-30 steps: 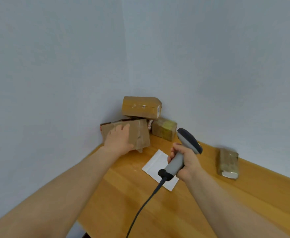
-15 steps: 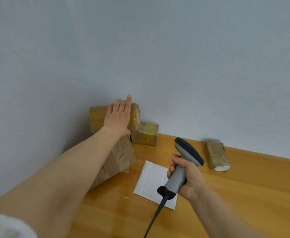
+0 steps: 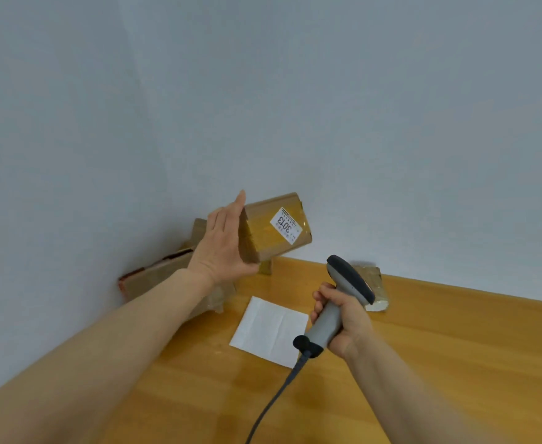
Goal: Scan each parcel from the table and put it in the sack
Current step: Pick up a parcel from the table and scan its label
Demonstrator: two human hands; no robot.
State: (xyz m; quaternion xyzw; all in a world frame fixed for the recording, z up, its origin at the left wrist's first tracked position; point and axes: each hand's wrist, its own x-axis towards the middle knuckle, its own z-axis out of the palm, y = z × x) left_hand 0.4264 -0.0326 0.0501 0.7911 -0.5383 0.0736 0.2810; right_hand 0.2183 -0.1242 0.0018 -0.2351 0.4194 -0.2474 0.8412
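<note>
The grip is looking thin: the left hand (image 3: 223, 241) is holding the brown cardboard parcel sealed with glossy yellow tape (image 3: 263, 241) by one end only, its fingers lying almost straight up that end and its thumb hooking under the near corner, so any twist toward the scanner could let the box slip and drop onto the wooden table (image 3: 455, 347). The white printed label (image 3: 285, 225) is sitting tilted on the upper face, so the beam may be missing it or catching glare off the tape. The right hand (image 3: 348, 318) is wrapping its fingers fully round the handle of the grey handheld barcode scanner (image 3: 343, 293), whose dark cable (image 3: 272, 402) is trailing close by the white flat envelope (image 3: 269, 328) and could drag it. The parcel is hanging in the air at the far left, above the table, up and left of the scanner head and apart from it. The sack is not showing in this view.
</note>
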